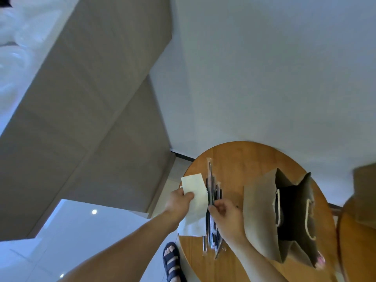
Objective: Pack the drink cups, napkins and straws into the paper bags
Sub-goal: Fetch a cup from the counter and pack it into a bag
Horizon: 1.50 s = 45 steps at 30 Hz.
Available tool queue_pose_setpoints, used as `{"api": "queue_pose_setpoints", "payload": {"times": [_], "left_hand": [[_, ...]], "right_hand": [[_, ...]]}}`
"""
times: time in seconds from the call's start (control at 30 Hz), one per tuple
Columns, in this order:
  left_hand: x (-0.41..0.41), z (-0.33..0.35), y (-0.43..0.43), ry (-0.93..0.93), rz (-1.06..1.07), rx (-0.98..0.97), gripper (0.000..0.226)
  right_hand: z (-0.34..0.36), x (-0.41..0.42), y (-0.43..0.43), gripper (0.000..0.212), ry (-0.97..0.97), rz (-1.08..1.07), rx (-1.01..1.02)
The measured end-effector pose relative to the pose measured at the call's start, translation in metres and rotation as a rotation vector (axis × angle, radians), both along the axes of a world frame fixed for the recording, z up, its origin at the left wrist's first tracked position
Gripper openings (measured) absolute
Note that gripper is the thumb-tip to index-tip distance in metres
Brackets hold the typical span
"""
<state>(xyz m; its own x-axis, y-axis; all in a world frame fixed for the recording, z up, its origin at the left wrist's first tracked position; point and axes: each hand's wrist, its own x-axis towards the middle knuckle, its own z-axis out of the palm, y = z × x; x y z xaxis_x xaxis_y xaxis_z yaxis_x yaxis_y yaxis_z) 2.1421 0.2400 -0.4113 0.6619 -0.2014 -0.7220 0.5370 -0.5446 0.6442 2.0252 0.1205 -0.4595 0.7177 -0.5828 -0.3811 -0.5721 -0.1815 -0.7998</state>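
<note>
Dark-blue strapped sandal (172, 261) was seen on the foot nearest the camera, on pale floor tiles beside the round wooden bench (240, 159). Both bare forearms reached over the bench's near edge. The right hand (225, 214) was pinched on one dark wrapped straw (210, 192), lifted at an angle above the pile of wrapped straws (211, 235) lying on the bench. The left hand (179, 200) held a folded white napkin (195, 188) between thumb and fingers, above further napkins (191, 226) lying flat at the bench's left edge. Just right of the straws, a brown paper bag (258, 210) with cord handles stood open. No drink cups could be made out. A beige wall panel (81, 98) rose beyond.
</note>
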Motion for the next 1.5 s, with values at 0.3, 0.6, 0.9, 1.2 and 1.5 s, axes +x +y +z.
{"api": "queue_pose_setpoints", "payload": {"times": [0.3,0.6,0.9,1.2,1.5], "left_hand": [[0.011,0.080,-0.041,-0.140,-0.083,-0.298,0.016],[0.015,0.143,-0.075,-0.268,-0.278,-0.470,0.025],[-0.014,0.184,-0.130,-0.328,-0.481,-0.616,0.028],[-0.052,0.113,-0.122,-0.146,-1.107,0.030,0.058],[-0.088,0.083,-0.140,-0.226,-0.836,0.179,0.029]], "right_hand": [[0.088,0.015,-0.015,0.016,-0.108,0.105,-0.088],[0.180,0.019,-0.065,0.040,-0.322,-0.035,-0.205],[0.221,-0.011,-0.129,0.012,-0.441,-0.007,-0.210],[0.192,-0.017,-0.166,0.014,-0.321,-0.346,-0.291],[0.134,-0.041,-0.150,0.020,0.084,0.014,-0.223]]}}
